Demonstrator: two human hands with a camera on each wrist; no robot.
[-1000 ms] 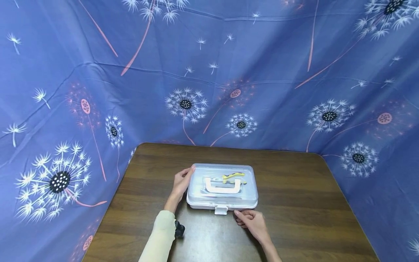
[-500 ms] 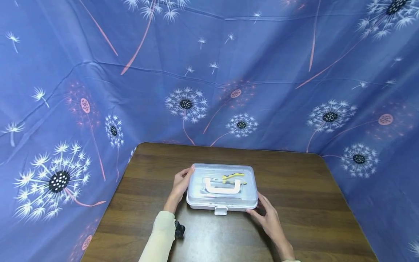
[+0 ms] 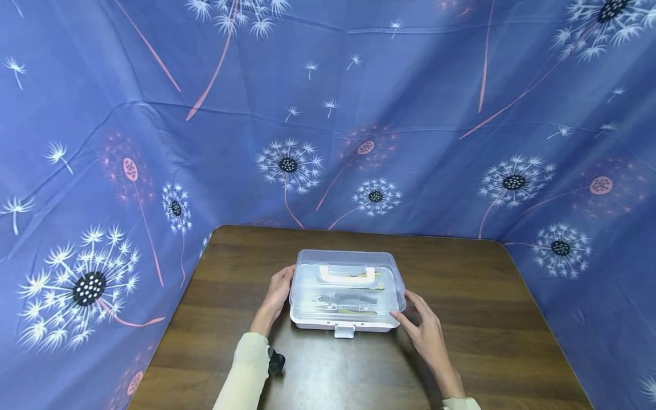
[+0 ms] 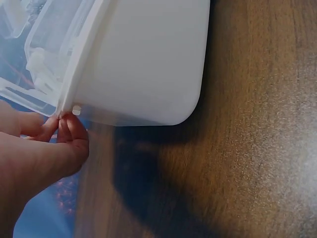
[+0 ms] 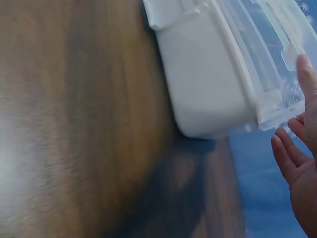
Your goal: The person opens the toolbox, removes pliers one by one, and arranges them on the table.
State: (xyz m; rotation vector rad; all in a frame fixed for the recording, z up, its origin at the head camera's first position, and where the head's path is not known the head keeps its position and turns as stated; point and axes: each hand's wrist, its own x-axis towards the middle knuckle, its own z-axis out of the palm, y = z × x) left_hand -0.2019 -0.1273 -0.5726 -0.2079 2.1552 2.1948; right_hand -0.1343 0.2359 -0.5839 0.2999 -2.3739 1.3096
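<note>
A toolbox with a white base [image 3: 312,325] and a clear lid [image 3: 379,259] sits mid-table, its lid tilted up at the front. Through the clear plastic I see yellow-handled tools [image 3: 378,287], blurred. My left hand [image 3: 278,288] pinches the rim at the box's left side; the left wrist view shows its fingertips on the edge of the white base [image 4: 143,59]. My right hand [image 3: 426,333] holds the lid's front right corner, thumb in front and fingers along the side. The white front latch [image 3: 344,331] hangs loose.
The brown wooden table [image 3: 487,324] spreads around the box. A blue cloth with dandelion print [image 3: 376,197] hangs behind and at both sides. A small black camera [image 3: 276,361] is strapped to my left wrist.
My right hand has gone from the box's front edge near the latch to its right corner, and the lid's front has risen. My left hand has stayed at the left side.
</note>
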